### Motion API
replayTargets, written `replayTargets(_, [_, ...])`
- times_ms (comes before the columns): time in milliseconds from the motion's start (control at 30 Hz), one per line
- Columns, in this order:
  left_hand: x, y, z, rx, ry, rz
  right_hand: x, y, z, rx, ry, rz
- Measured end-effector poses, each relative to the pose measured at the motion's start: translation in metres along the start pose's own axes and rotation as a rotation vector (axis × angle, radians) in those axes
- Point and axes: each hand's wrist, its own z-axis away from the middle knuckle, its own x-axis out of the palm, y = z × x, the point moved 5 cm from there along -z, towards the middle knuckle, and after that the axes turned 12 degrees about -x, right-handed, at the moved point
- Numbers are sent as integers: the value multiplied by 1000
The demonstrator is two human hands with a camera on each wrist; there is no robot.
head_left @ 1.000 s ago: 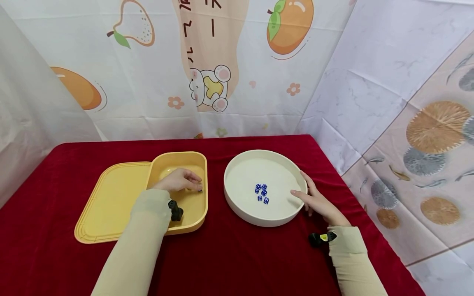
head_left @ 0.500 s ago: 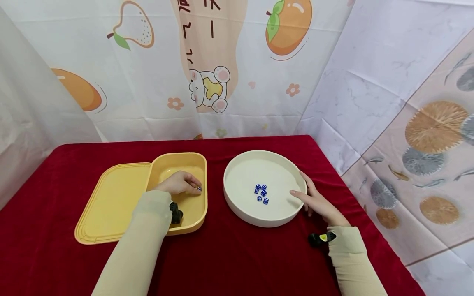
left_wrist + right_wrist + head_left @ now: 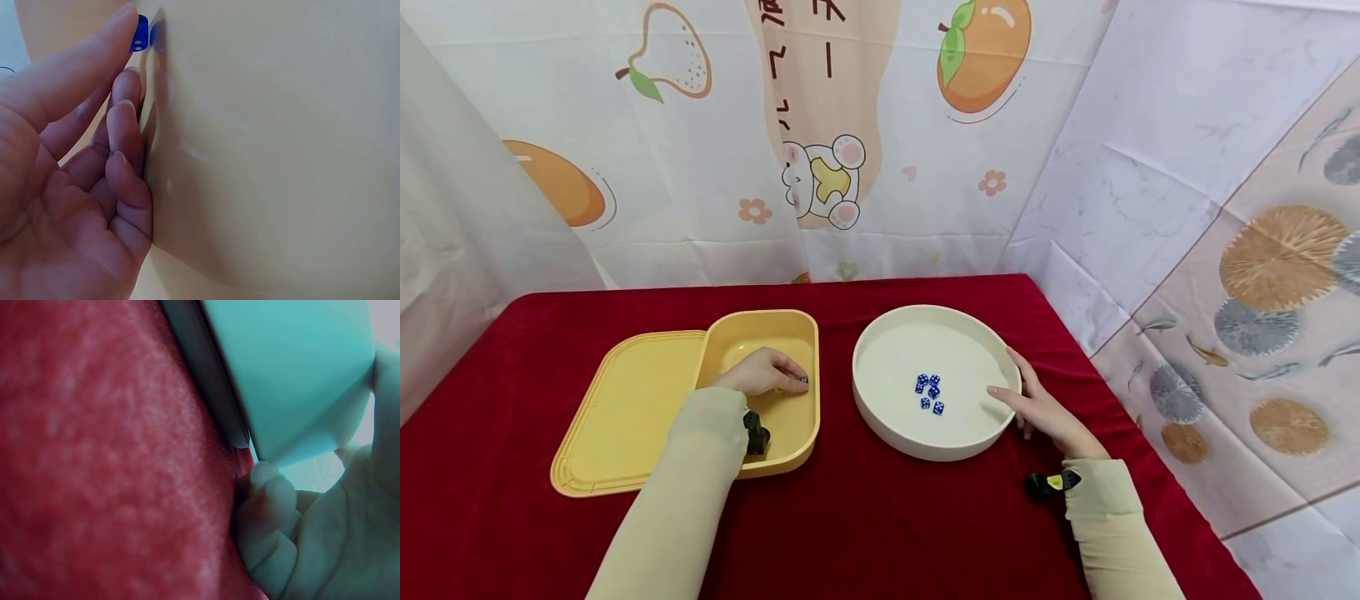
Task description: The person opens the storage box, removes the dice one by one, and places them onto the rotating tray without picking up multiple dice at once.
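Head view: the left hand point(image 3: 763, 372) pinches a tiny blue die point(image 3: 803, 381) inside the yellow box point(image 3: 790, 442), two white dots facing the wrist camera. The right hand point(image 3: 1043, 408) holds the round white tray's point(image 3: 925, 446) rim, fingers curled around it.

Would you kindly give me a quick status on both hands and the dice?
Left hand pinches one blue die inside yellow box. Right hand grips white tray rim. Four dice in tray. Nothing in the way.
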Motion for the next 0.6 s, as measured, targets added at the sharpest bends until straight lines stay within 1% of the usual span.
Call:
replayTargets(300, [-1, -4, -3, -19, 19, 2, 1, -1, 1, -1, -6, 5])
replayTargets(367, [-2, -3, -2, -11, 19, 1, 1, -1, 1, -3, -9, 4])
replayTargets(600, [-2, -2, -1, -14, 26, 22, 1, -2, 1, -2, -6, -2])
